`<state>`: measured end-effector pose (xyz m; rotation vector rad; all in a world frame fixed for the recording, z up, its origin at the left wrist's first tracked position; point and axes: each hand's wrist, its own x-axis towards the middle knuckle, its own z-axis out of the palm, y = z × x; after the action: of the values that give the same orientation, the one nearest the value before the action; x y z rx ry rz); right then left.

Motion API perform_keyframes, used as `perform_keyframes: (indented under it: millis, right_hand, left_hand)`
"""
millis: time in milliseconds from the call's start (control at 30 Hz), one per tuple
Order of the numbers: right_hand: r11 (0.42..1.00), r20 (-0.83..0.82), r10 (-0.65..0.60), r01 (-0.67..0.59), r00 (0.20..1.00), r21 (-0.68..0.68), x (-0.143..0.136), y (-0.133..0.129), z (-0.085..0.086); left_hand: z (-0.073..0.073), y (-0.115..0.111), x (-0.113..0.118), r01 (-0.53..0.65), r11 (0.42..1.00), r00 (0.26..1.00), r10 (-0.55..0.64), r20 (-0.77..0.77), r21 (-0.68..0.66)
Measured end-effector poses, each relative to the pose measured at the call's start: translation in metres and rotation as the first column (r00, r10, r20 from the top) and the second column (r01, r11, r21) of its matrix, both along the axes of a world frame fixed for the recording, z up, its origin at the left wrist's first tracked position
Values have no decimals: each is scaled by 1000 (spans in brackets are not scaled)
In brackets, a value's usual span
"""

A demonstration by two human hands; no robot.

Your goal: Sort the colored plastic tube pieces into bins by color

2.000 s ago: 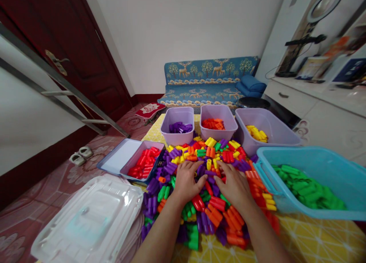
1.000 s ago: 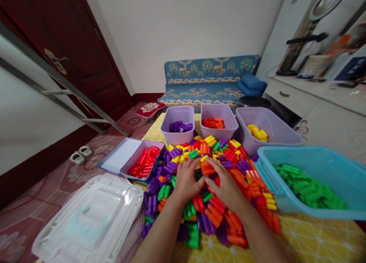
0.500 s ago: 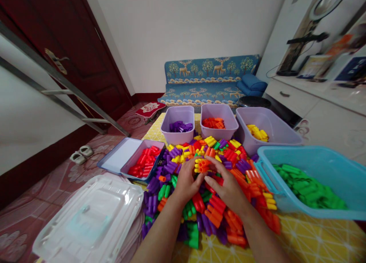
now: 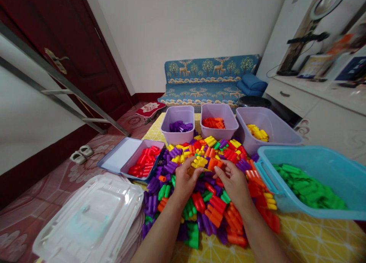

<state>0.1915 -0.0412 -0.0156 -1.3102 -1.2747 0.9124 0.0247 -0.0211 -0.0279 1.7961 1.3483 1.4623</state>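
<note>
My left hand (image 4: 185, 176) is closed on a yellow plastic building piece (image 4: 199, 162) made of joined tubes. In my right hand (image 4: 232, 177), thumb and fingers pinch an orange building piece (image 4: 214, 164) of the same kind. The two pieces are held close together, with a narrow gap showing between them. Under and around both hands spreads a mixed pile of purple, red, green, orange and yellow pieces (image 4: 215, 209) on a yellow patterned tablecloth (image 4: 303, 240).
Lilac bins hold purple (image 4: 177, 138), orange (image 4: 219, 133) and yellow pieces (image 4: 274, 122). A blue tub (image 4: 309, 213) with green pieces stands right. Left are an open box (image 4: 134, 156) of red pieces and stacked clear lids (image 4: 94, 217). Behind is a sofa (image 4: 211, 78).
The yellow and orange pieces, held together between both hands before, are now apart. My right hand has moved slightly right with the orange piece; my left hand keeps the yellow one.
</note>
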Motion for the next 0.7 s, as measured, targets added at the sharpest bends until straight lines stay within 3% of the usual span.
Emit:
perform_keyframes:
  millis: [67, 133, 233, 300, 467, 700]
  right_hand:
    - [1000, -11, -25, 25, 1000, 3, 1, 1, -2]
    - [997, 100, -58, 53, 993, 50, 2, 2, -2]
    - [970, 324, -162, 91, 932, 226, 4, 2, 2]
    - [961, 351, -168, 73, 921, 268, 2, -1, 9]
    - [992, 133, 125, -122, 983, -31, -8, -9, 21]
    - [987, 99, 156, -151, 983, -57, -3, -11, 23]
  left_hand:
    - [-1, 0, 0, -5, 1000, 999, 6, 38, -29]
    - [-1, -1, 0, 18, 998, 998, -14, 64, -56]
    - [2, -2, -1, 83, 994, 994, -78, 79, -71]
    - [4, -3, -2, 127, 990, 990, -124, 63, -55]
    - [7, -4, -3, 217, 976, 975, -216, -53, 19]
    - [8, -4, -1, 232, 970, 971, -227, -68, 70]
